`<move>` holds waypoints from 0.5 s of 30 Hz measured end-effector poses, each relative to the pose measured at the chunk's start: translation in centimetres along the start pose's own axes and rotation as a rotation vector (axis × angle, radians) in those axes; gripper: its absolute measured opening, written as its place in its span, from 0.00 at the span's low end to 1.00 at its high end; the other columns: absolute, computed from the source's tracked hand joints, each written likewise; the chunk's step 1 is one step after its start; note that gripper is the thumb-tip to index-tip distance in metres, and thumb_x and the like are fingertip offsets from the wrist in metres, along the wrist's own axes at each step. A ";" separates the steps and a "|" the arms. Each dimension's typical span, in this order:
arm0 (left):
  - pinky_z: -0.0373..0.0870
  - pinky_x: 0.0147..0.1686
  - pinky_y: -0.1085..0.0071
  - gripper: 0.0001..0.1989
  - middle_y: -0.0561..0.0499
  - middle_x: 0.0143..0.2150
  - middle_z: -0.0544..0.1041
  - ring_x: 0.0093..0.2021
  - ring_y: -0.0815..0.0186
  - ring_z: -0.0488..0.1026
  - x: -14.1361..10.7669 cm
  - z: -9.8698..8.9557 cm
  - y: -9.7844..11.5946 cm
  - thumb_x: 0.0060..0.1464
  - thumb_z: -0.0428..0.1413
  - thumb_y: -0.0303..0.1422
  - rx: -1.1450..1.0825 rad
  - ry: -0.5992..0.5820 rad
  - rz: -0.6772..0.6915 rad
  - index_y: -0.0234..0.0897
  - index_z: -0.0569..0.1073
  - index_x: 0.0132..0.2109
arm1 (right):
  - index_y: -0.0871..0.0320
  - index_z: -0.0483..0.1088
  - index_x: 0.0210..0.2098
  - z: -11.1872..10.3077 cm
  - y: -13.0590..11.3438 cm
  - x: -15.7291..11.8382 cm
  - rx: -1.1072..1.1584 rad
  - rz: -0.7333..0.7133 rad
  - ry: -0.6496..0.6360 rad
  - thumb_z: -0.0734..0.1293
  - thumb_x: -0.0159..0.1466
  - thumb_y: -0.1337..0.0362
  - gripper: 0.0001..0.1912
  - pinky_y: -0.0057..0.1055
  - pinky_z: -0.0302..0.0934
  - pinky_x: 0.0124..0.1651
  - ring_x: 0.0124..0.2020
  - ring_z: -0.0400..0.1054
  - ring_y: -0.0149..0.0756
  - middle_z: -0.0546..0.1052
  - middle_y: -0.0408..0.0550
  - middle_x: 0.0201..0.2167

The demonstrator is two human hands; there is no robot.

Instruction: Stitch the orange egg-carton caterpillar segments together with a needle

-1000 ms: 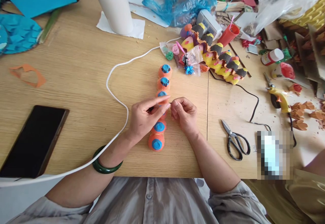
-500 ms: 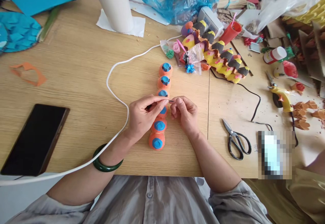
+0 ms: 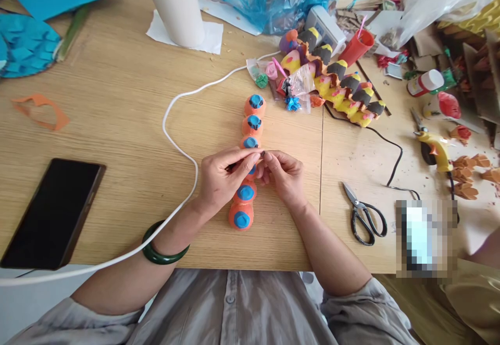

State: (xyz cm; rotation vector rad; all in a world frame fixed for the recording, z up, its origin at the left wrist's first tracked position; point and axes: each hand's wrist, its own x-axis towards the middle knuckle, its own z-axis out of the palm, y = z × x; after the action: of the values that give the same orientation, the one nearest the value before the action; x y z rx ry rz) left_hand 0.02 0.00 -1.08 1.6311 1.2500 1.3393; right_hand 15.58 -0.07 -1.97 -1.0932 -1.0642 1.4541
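Observation:
An orange bumpy strip [image 3: 241, 216] with blue discs on its bumps lies upright in the view at the middle of the table. Its upper discs carry small black marks. Above its middle, my left hand [image 3: 223, 174] is closed in a pinch. My right hand [image 3: 284, 174], just to the right, pinches too. Between the meeting fingertips is a tiny dark piece [image 3: 263, 153], which both hands seem to hold. My fingers partly hide the strip's middle bumps.
Black-handled scissors [image 3: 363, 214] lie right of my right forearm. A white cable [image 3: 172, 121] passes under my left wrist's side to the left. A phone [image 3: 52, 212] lies left; painted egg-carton pieces [image 3: 338, 82] and a yellow glue gun [image 3: 435, 149] are at the right.
My fingertips have come closer together around the dark piece, which now looks shorter and bent. The strip has stayed in place.

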 end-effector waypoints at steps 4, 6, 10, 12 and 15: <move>0.73 0.35 0.76 0.07 0.52 0.36 0.86 0.30 0.71 0.78 0.0 0.0 -0.1 0.60 0.66 0.30 0.003 -0.016 0.021 0.41 0.87 0.45 | 0.55 0.77 0.29 0.0 0.0 0.0 0.012 -0.016 -0.019 0.72 0.66 0.45 0.21 0.26 0.63 0.24 0.18 0.64 0.25 0.76 0.39 0.20; 0.72 0.34 0.76 0.07 0.53 0.35 0.86 0.29 0.71 0.76 0.0 0.0 -0.3 0.60 0.66 0.31 0.027 -0.014 0.022 0.41 0.87 0.45 | 0.55 0.77 0.29 0.0 0.0 -0.1 0.005 -0.008 -0.027 0.72 0.66 0.45 0.21 0.27 0.63 0.24 0.19 0.64 0.26 0.76 0.40 0.20; 0.71 0.32 0.74 0.07 0.51 0.33 0.85 0.30 0.69 0.76 0.0 -0.1 -0.3 0.63 0.64 0.35 0.050 0.000 0.001 0.40 0.87 0.42 | 0.55 0.76 0.29 -0.1 -0.1 -0.1 -0.024 -0.004 -0.015 0.72 0.65 0.43 0.22 0.27 0.62 0.24 0.19 0.63 0.26 0.76 0.39 0.20; 0.70 0.31 0.73 0.07 0.51 0.32 0.85 0.29 0.69 0.76 0.0 -0.2 -0.3 0.62 0.64 0.36 0.050 0.000 -0.013 0.40 0.86 0.41 | 0.55 0.76 0.30 -0.2 -0.1 0.0 -0.034 -0.022 0.004 0.72 0.65 0.43 0.21 0.27 0.62 0.25 0.18 0.64 0.26 0.76 0.39 0.20; 0.69 0.31 0.74 0.07 0.51 0.32 0.84 0.29 0.69 0.75 0.0 -0.1 -0.3 0.62 0.64 0.35 0.056 -0.001 -0.007 0.40 0.86 0.40 | 0.55 0.76 0.29 -0.4 0.0 0.0 -0.038 -0.042 0.024 0.71 0.66 0.42 0.22 0.27 0.62 0.25 0.19 0.64 0.26 0.75 0.39 0.20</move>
State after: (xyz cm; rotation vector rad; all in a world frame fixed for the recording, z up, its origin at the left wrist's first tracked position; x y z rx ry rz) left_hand -0.15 0.13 -1.35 1.6641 1.3020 1.3099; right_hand 15.93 -0.01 -2.07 -1.1064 -1.0956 1.3899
